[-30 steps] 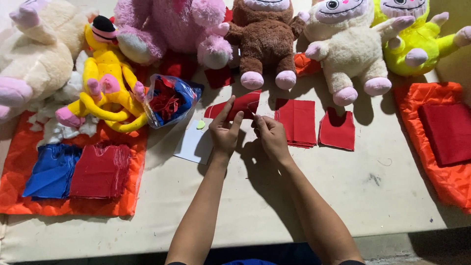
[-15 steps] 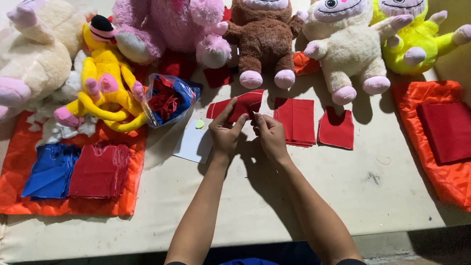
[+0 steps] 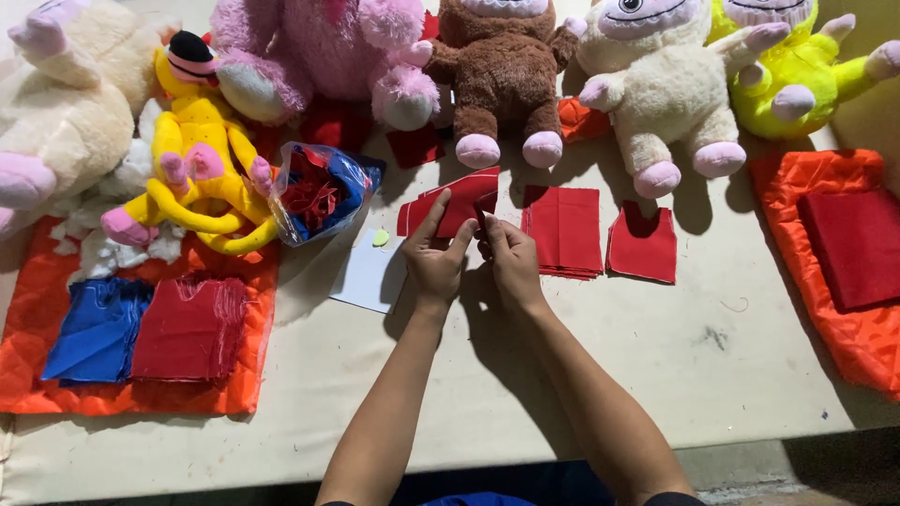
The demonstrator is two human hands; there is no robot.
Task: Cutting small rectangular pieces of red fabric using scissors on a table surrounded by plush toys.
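Note:
My left hand (image 3: 435, 253) and my right hand (image 3: 511, 258) meet at the middle of the table, both pinching a small red fabric piece (image 3: 469, 199) between thumbs and fingers. The piece is lifted slightly over a pile of red cut pieces (image 3: 441, 217). Just right of my hands lie a stack of red fabric squares (image 3: 562, 230) and a red vest-shaped piece (image 3: 642, 245). A white card (image 3: 368, 275) with a small pale green chip (image 3: 381, 238) lies left of my left hand.
Plush toys line the back: cream (image 3: 56, 112), yellow (image 3: 202, 159), pink (image 3: 319, 52), brown (image 3: 502, 70), cream (image 3: 661, 89), neon yellow (image 3: 797, 70). A plastic bag of scraps (image 3: 319, 192) sits nearby. Orange cloths hold blue (image 3: 94, 328) and red (image 3: 192, 328) stacks left, red fabric (image 3: 858, 244) right.
My hands have stayed at the same spot. The fingers have shifted slightly on the small red piece, drawing a little closer together.

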